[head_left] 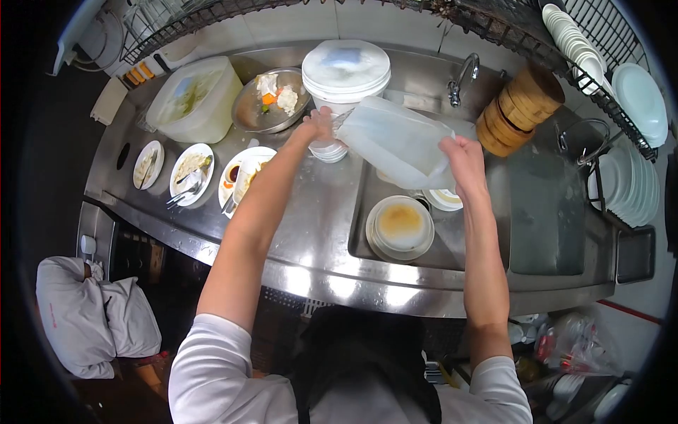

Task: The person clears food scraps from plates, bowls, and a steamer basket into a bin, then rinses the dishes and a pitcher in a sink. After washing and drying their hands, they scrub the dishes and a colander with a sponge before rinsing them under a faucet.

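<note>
- Head view: a plastic tub (395, 138) hangs tilted in the air over the left sink basin (446, 244), its left end reaching above the steel desk (311, 205)
- The tub is milky white and translucent, roughly rectangular with softly rounded corners; its thin walls look smooth and slightly cloudy
- The right hand (464, 157) grips the tub's right end, fingers closed around the edge
- The left hand (319, 126) is at the tub's left end, fingers partly bent; I cannot tell whether it grips the tub
- Below the tub, round pale dishes (400, 226) sit stacked in the basin, the top one stained yellow-brown
- Just below the left hand, white bowls (328, 152) stand nested on the desk, near a round white bucket (346, 63) with a bluish patch on top
- Left of the bucket, a shiny round metal bowl (244, 113) holds white, orange and green scraps; beside it is a boxy translucent container (212, 116) with greenish matter
- Three white plates with food remains and cutlery line the desk's left side
- Behind the sink, a curved chrome tap (462, 78) stands near round, tan, wood-like steamers (519, 109)
</note>
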The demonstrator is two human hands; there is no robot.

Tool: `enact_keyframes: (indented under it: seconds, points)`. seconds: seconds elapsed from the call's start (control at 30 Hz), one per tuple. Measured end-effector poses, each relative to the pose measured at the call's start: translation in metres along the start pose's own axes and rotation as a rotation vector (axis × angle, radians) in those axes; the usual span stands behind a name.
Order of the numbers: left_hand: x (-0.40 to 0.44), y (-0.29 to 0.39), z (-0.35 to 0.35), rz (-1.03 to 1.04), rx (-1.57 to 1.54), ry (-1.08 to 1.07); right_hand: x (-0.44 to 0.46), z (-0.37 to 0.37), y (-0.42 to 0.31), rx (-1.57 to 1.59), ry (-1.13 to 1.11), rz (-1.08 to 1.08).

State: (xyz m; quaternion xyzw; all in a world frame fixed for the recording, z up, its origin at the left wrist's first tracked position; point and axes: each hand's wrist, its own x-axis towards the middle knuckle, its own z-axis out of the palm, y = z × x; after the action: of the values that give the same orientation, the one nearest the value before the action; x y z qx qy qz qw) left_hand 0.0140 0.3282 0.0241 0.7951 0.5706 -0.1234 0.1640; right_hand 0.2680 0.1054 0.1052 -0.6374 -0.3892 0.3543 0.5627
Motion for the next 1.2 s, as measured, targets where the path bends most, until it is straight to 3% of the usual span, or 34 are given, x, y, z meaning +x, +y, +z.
enact_keyframes:
  seconds: [0.13, 0.23, 0.53, 0.83, 0.97, 1.2]
  points:
    - [0.008, -0.002, 0.007, -0.012, 0.06, 0.071, 0.004, -0.001, 0.005, -0.012, 0.015, 0.003]
    - [-0.008, 0.007, -0.003, -0.094, -0.078, 0.086, 0.007, -0.001, 0.008, -0.047, 0.034, -0.009]
    - [-0.008, -0.02, -0.011, 0.037, -0.388, -0.031, 0.009, -0.007, 0.016, -0.141, 0.065, -0.008]
    - [-0.012, -0.008, -0.015, -0.067, -0.157, -0.099, 0.002, -0.011, 0.011, -0.3, 0.063, -0.03]
    - [0.017, -0.007, 0.016, -0.09, 0.111, -0.02, -0.002, -0.011, 0.007, -0.327, 0.053, -0.025]
    - [-0.017, 0.013, -0.002, -0.154, -0.028, 0.037, -0.007, -0.012, 0.017, -0.251, 0.029, -0.016]
